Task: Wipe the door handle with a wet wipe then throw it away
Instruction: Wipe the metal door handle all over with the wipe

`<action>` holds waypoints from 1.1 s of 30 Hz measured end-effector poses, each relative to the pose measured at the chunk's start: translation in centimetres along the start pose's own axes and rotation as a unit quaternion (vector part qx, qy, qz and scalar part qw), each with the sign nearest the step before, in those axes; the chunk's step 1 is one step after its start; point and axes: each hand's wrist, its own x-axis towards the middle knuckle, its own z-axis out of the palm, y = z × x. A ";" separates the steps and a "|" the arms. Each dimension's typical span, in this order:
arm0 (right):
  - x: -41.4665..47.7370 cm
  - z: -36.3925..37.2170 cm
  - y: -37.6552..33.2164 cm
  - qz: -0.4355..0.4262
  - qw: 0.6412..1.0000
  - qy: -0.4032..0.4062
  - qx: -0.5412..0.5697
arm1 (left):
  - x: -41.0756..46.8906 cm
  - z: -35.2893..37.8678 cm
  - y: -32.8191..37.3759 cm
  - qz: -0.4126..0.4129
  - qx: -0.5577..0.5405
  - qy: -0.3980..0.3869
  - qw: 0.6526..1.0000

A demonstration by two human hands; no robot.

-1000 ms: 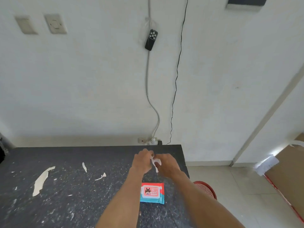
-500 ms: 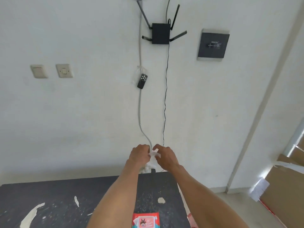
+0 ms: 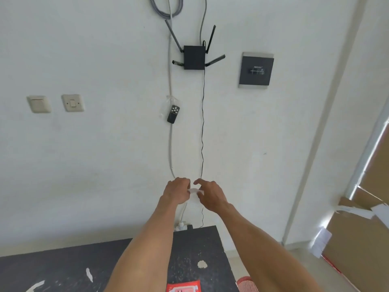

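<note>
A small white wet wipe (image 3: 194,191) is stretched between my two hands, raised in front of the white wall above the black table (image 3: 63,262). My left hand (image 3: 176,191) pinches its left side with curled fingers. My right hand (image 3: 210,194) holds its right side, with the index finger lifted. The red wet wipe pack (image 3: 183,287) lies on the table at the bottom edge, partly cut off. No door handle is in view.
A red mesh bin (image 3: 247,284) stands on the floor right of the table. Cardboard (image 3: 357,239) leans at the far right beside a door frame. A router (image 3: 194,57), remote (image 3: 173,114), cables and switches (image 3: 72,103) hang on the wall.
The view has tilted upward, so the table and pack have slid toward the bottom edge. My hands have risen with the wipe and drawn slightly apart.
</note>
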 end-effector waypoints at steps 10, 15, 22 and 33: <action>-1.7 -5.7 2.3 0.043 0.997 0.062 -0.019 | 2.7 -1.8 5.8 0.076 -0.014 0.021 0.997; -4.3 -9.2 4.9 0.083 0.991 0.099 -0.033 | 2.8 -1.8 10.9 0.131 -0.021 0.020 0.991; -9.8 -14.6 9.7 0.118 0.979 0.157 -0.056 | 1.8 -1.2 20.1 0.203 -0.027 0.025 0.979; -21.0 -25.2 19.1 0.201 0.942 0.250 -0.100 | -2.6 0.3 37.8 0.302 -0.072 0.018 0.950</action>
